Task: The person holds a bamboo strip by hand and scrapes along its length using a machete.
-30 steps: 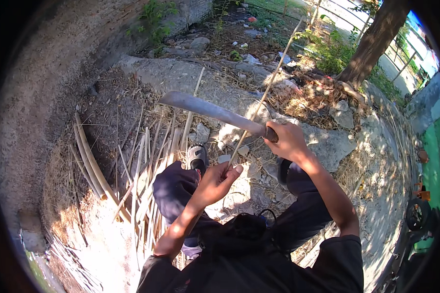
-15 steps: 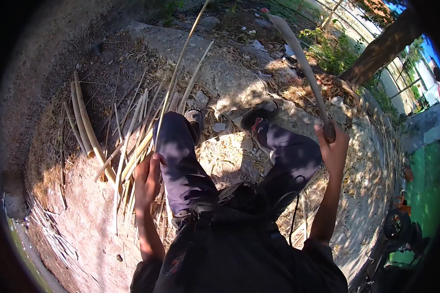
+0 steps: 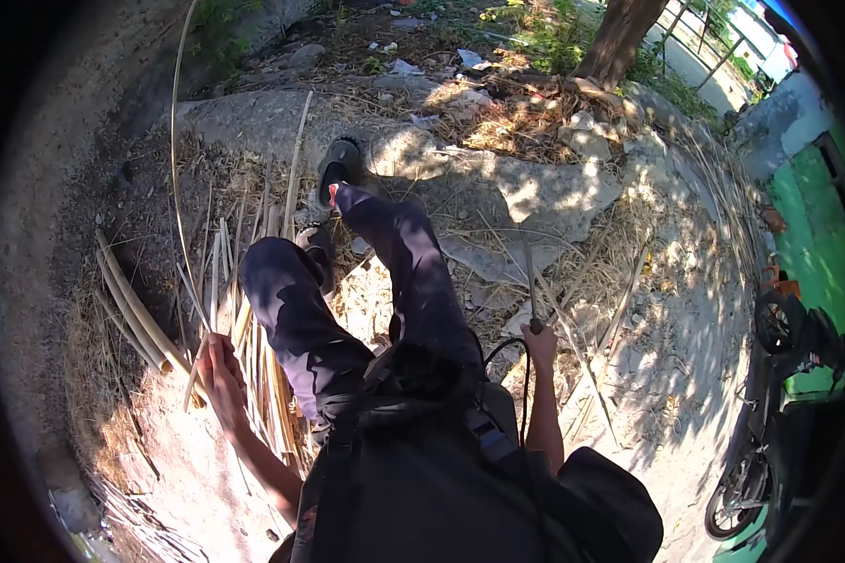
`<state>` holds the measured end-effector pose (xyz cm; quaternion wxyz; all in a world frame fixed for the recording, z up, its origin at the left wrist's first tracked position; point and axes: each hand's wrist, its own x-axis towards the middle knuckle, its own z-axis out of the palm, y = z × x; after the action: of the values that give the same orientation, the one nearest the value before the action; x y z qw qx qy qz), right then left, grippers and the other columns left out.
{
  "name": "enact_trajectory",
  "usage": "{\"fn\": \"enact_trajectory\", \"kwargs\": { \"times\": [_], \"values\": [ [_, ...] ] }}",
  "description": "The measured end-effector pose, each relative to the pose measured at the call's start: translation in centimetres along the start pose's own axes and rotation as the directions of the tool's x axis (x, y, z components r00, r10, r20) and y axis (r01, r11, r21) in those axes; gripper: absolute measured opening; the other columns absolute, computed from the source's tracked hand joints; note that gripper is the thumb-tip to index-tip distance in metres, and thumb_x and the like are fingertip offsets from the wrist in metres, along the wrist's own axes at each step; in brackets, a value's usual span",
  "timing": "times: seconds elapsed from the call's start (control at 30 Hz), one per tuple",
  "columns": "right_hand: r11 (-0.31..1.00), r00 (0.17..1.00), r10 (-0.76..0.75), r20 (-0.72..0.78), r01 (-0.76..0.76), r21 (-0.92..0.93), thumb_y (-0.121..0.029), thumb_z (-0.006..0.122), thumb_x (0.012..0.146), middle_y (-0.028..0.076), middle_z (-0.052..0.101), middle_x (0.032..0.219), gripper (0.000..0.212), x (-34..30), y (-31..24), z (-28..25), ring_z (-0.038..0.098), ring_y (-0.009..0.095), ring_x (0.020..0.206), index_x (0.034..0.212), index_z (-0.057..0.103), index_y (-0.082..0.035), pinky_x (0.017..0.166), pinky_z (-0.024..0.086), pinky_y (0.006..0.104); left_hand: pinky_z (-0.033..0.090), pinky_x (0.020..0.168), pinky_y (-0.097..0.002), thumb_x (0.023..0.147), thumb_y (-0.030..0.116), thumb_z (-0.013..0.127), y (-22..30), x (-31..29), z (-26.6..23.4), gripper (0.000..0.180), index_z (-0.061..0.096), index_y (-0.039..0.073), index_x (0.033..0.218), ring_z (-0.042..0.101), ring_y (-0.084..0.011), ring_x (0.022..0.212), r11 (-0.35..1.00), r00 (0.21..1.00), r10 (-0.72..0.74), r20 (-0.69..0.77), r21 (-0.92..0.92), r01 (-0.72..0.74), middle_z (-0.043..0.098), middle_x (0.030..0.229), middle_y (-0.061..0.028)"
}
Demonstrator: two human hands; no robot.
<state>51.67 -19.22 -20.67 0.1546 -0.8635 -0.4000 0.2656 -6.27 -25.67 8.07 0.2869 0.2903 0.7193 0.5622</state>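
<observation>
My left hand (image 3: 220, 375) is closed round the lower end of a long, thin bamboo strip (image 3: 175, 159), which rises in a slight bend past the top of the picture. Off to my right, my right hand (image 3: 539, 345) grips the dark handle of a machete (image 3: 529, 277); its blade points forward, away from me, and looks foreshortened. Beside my left knee lies a bundle of split bamboo strips (image 3: 270, 375), partly covered by my leg. Thicker bamboo poles (image 3: 133, 298) rest on the ground to the left of it.
A flat rock slab (image 3: 498, 192) stretches ahead of my feet, with a tree trunk (image 3: 616, 42) beyond it. Loose dry stalks (image 3: 620, 319) lie to the right. Motorcycles (image 3: 751, 483) stand by a green wall (image 3: 803, 225) at the far right. More thin strips (image 3: 145, 525) lie lower left.
My view has swung to the right. My right hand has lowered the machete from its raised position, and my right leg has moved closer to the left. The strip stays in my left hand.
</observation>
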Motion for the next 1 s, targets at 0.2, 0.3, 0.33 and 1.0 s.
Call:
{"fn": "enact_trajectory", "kwargs": {
  "times": [0.2, 0.3, 0.33, 1.0],
  "values": [
    [0.986, 0.991, 0.113, 0.070, -0.121, 0.117, -0.046, 0.077, 0.081, 0.026, 0.076, 0.094, 0.050, -6.7, 6.3, 3.8, 0.075, 0.043, 0.093, 0.100, 0.076, 0.000, 0.083, 0.057, 0.0522, 0.014, 0.045, -0.0250, 0.114, 0.043, 0.050, 3.0, 3.8, 1.6, 0.041, 0.054, 0.016, 0.082, 0.021, -0.0012, 0.050, 0.996, 0.991, 0.053, 0.125, 0.057, -0.061, 0.030, 0.061, 0.0096],
    [0.987, 0.990, 0.115, 0.085, -0.124, 0.107, -0.038, 0.075, 0.084, 0.026, 0.076, 0.099, 0.052, -8.7, 7.1, 3.5, 0.075, 0.042, 0.094, 0.120, 0.070, 0.000, 0.082, 0.057, 0.0515, 0.016, 0.051, -0.0231, 0.114, 0.041, 0.050, 4.0, 7.5, 3.2, 0.038, 0.055, 0.016, 0.085, 0.026, -0.0001, 0.057, 0.972, 0.983, 0.123, 0.138, 0.182, -0.147, 0.037, 0.069, 0.0102],
    [0.988, 0.991, 0.088, 0.102, -0.100, 0.121, -0.035, 0.075, 0.084, 0.026, 0.075, 0.099, 0.054, -9.1, 7.2, 3.4, 0.075, 0.042, 0.093, 0.124, 0.068, 0.000, 0.082, 0.056, 0.0513, 0.018, 0.053, -0.0253, 0.114, 0.040, 0.052, 4.7, 8.4, 3.7, 0.036, 0.058, 0.014, 0.089, 0.026, -0.0021, 0.061, 0.965, 0.980, 0.140, 0.138, 0.204, -0.166, 0.037, 0.073, 0.0099],
    [0.948, 0.848, 0.175, 0.500, -0.008, -0.318, -0.025, 0.071, 0.092, 0.024, 0.075, 0.090, 0.051, -17.9, 3.5, -8.1, 0.074, 0.046, 0.091, 0.133, 0.051, -0.005, 0.081, 0.057, 0.0529, 0.040, 0.056, -0.0489, 0.110, 0.027, 0.057, 1.9, 13.5, 26.1, 0.039, 0.056, 0.000, 0.082, 0.054, -0.0432, 0.057, 0.700, 0.852, 0.249, 0.460, 0.523, -0.487, 0.055, 0.063, -0.0230]
  ]
}}
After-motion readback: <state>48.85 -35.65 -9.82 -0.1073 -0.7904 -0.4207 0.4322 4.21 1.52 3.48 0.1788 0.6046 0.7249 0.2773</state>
